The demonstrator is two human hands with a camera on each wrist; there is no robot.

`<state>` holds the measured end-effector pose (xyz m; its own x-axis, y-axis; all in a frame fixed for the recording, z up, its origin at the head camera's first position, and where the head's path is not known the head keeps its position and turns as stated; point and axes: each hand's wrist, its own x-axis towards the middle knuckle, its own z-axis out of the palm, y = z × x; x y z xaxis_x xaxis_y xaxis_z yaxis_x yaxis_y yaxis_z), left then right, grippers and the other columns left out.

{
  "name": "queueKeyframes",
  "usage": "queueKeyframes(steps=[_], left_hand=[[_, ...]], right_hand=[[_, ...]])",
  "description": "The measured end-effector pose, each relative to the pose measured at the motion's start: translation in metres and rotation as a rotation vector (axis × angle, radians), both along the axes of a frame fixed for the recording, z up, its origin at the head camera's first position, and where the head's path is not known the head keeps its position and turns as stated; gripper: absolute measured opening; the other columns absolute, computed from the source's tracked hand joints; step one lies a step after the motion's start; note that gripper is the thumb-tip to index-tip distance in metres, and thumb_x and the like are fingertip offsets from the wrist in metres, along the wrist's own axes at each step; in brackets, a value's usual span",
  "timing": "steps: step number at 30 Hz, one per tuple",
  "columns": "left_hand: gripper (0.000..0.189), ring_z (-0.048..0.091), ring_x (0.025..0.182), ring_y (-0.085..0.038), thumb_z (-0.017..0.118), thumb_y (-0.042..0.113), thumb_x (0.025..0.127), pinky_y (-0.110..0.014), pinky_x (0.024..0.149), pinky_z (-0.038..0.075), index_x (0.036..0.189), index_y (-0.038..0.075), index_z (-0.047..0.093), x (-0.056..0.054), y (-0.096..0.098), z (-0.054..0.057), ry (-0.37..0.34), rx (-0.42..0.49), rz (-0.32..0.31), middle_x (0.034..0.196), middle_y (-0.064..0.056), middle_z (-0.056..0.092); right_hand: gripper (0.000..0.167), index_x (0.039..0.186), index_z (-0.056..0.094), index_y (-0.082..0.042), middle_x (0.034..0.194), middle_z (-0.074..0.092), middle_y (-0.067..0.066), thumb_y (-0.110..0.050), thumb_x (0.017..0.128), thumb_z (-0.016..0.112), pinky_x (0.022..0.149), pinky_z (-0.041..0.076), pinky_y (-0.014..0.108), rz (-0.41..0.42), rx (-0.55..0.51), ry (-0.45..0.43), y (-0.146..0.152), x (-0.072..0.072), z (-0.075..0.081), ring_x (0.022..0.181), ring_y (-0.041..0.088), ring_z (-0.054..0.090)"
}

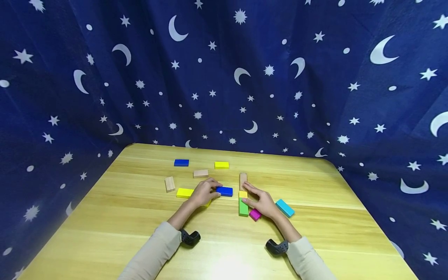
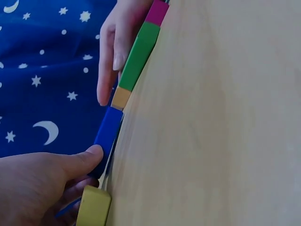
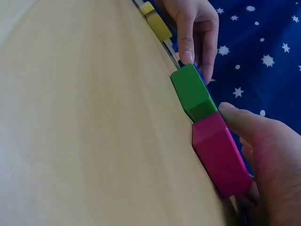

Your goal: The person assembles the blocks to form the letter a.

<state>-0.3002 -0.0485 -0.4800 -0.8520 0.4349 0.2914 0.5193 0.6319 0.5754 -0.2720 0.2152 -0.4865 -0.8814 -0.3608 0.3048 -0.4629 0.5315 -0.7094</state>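
Observation:
Thumb and fingers of my left hand [image 1: 203,192] pinch a blue block [image 1: 225,191], which lies crosswise on the table in the head view. To its right, a plain wooden block [image 1: 243,179], a small orange-yellow block [image 1: 243,194] and a green block [image 1: 243,209] form a line running away from me. My right hand [image 1: 263,203] lies along this line's right side, fingers by the wooden block and thumb at the green and orange-yellow ones. Its fingers look fairly straight in the left wrist view. A magenta block [image 3: 221,155] sits close beside the green one, under the right hand.
A light blue block [image 1: 285,208] lies right of the right hand. Yellow blocks [image 1: 184,193] lie by the left hand, partly covered. Farther back are another blue block [image 1: 181,163], a yellow block [image 1: 221,165] and two wooden blocks [image 1: 200,174]. A starry curtain [image 1: 224,77] surrounds the table.

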Motion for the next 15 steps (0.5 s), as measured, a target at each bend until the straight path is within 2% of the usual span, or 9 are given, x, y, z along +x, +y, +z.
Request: queueKeyframes(steps=[7,15], left_hand=[[0.029,0.058,0.090,-0.014,0.068,0.019,0.084,-0.029,0.078,0.048,0.112,0.009,0.067,0.003,0.007,0.000,0.016,-0.002,-0.034,0.104,-0.001,0.059],[0.030,0.058,0.091,-0.015,0.069,0.020,0.084,-0.029,0.079,0.048,0.112,0.009,0.067,0.003,0.016,-0.001,0.037,-0.007,-0.047,0.105,-0.002,0.061]], right_hand=[[0.056,0.131,0.053,-0.007,0.139,0.043,0.008,-0.032,0.083,0.068,0.103,0.028,0.048,0.011,0.054,-0.003,0.000,0.003,0.005,0.127,0.030,0.038],[0.057,0.132,0.052,-0.009,0.139,0.043,0.005,-0.035,0.083,0.067,0.103,0.028,0.047,0.008,0.061,-0.021,-0.001,0.001,0.006,0.127,0.028,0.037]])
